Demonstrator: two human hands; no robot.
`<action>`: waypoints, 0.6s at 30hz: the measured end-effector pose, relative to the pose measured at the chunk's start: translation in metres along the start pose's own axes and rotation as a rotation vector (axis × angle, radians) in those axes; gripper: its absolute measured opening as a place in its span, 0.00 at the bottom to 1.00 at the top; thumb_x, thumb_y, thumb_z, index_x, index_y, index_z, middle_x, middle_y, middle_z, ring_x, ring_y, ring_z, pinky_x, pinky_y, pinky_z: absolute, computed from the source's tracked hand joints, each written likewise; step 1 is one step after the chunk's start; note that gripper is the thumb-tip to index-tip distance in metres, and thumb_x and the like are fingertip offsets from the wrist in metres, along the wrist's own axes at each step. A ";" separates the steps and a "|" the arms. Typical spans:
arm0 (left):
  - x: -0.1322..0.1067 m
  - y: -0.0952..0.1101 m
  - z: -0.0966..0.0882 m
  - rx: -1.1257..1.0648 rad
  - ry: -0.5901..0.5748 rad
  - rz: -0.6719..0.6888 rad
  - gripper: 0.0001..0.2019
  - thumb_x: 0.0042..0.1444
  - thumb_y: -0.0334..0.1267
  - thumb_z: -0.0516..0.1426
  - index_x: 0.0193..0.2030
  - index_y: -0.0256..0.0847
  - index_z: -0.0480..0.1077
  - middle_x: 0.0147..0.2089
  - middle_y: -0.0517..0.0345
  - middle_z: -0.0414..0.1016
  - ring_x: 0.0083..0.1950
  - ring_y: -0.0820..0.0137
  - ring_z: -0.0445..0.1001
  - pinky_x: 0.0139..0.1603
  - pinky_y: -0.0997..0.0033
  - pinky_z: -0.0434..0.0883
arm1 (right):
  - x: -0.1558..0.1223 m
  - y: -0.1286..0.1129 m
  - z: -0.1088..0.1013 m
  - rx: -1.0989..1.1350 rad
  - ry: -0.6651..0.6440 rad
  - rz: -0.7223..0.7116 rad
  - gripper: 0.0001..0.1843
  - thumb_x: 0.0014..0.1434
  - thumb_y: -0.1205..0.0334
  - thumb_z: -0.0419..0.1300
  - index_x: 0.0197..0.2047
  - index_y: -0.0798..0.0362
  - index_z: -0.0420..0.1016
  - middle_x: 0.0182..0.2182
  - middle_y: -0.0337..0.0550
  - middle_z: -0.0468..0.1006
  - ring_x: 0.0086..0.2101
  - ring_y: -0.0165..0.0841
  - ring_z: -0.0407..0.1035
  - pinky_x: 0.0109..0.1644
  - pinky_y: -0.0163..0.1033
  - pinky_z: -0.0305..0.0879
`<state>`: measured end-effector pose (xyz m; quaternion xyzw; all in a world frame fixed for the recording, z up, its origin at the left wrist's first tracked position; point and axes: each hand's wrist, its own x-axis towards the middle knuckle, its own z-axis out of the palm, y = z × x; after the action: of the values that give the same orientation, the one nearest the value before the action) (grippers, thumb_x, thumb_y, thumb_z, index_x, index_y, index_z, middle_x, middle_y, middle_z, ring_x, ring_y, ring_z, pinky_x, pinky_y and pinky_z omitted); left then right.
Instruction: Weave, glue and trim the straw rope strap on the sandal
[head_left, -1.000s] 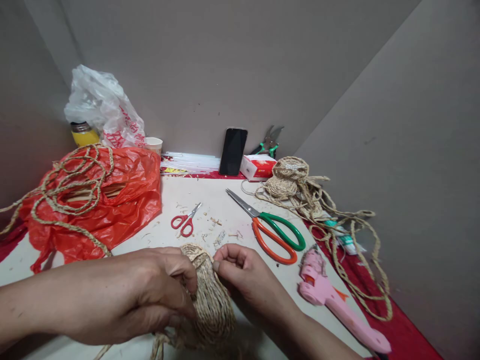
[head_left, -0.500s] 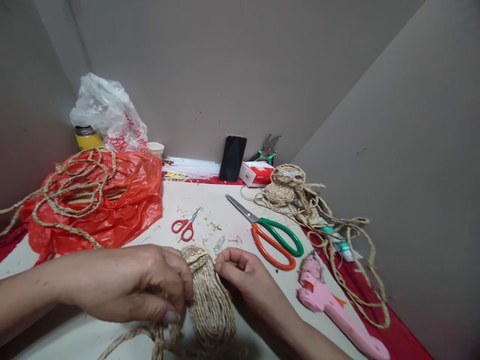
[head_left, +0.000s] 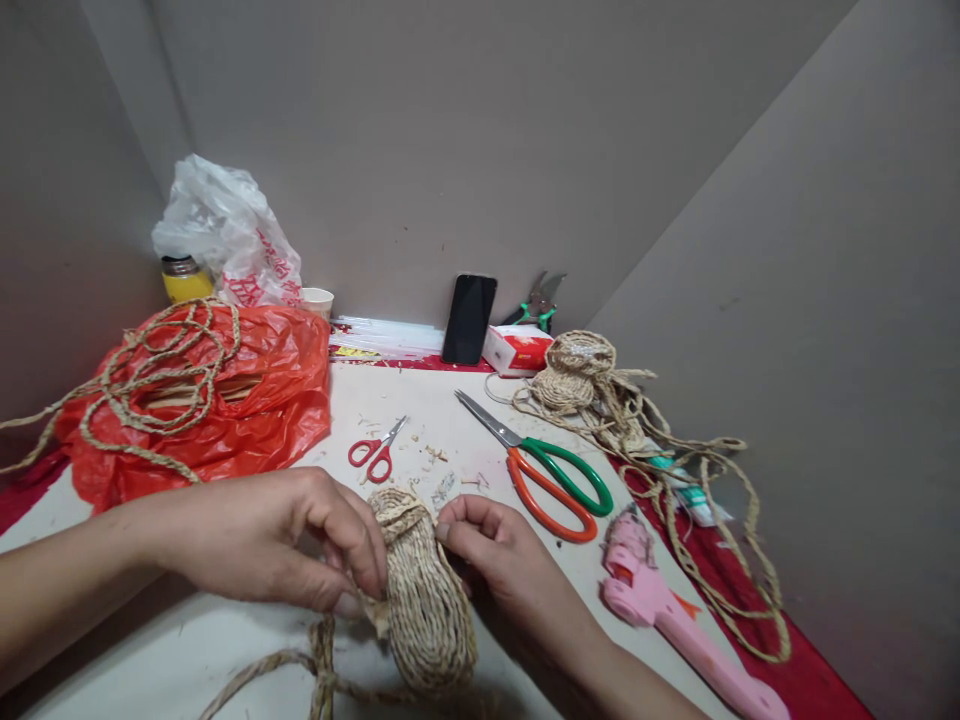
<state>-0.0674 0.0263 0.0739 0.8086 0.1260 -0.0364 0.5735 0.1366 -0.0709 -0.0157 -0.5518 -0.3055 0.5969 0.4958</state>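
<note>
An oblong piece of coiled, braided straw rope (head_left: 429,625) stands between my hands at the near edge of the table. My left hand (head_left: 281,540) is at its left side, thumb and fingers closed on a frayed rope end (head_left: 377,612) beside the coil. On the right, my right hand (head_left: 499,555) pinches the upper edge of the coil between thumb and curled fingers. A loose stretch of rope (head_left: 262,664) lies below my left hand, crossing another strand. Small red-handled scissors (head_left: 373,455) lie just beyond the coil.
Large scissors with green and orange handles (head_left: 551,500) and a pink glue gun (head_left: 675,625) lie on the right. More rope (head_left: 574,385) is heaped behind them. A red plastic bag (head_left: 292,400) with rope on it sits left. A phone (head_left: 469,320) leans on the back wall.
My left hand has lifted slightly and shifted right, bringing the rope end against the coil's left side. My right hand keeps its pinch on the coil. The whole view has shifted slightly.
</note>
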 end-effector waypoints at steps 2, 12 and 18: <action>0.003 -0.003 0.007 -0.016 0.061 -0.043 0.05 0.56 0.31 0.58 0.36 0.37 0.77 0.39 0.54 0.77 0.39 0.70 0.75 0.42 0.73 0.71 | -0.001 -0.001 0.001 -0.018 0.005 -0.002 0.07 0.48 0.63 0.62 0.26 0.56 0.68 0.17 0.29 0.62 0.17 0.21 0.53 0.20 0.29 0.49; 0.021 -0.019 0.053 0.361 0.499 -0.089 0.08 0.57 0.31 0.53 0.33 0.37 0.74 0.28 0.60 0.73 0.28 0.75 0.69 0.29 0.78 0.63 | -0.009 0.001 0.006 -0.057 0.008 -0.004 0.05 0.48 0.64 0.61 0.27 0.55 0.68 0.17 0.29 0.63 0.17 0.22 0.56 0.21 0.29 0.50; 0.023 -0.025 0.064 0.724 0.655 0.089 0.10 0.60 0.32 0.51 0.32 0.37 0.72 0.26 0.56 0.73 0.29 0.70 0.70 0.30 0.72 0.63 | -0.012 -0.004 0.009 -0.112 -0.001 0.003 0.06 0.49 0.63 0.61 0.26 0.54 0.67 0.16 0.29 0.63 0.17 0.23 0.59 0.22 0.29 0.53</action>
<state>-0.0461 -0.0217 0.0245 0.9295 0.2446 0.2030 0.1869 0.1281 -0.0788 -0.0065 -0.5788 -0.3379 0.5800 0.4631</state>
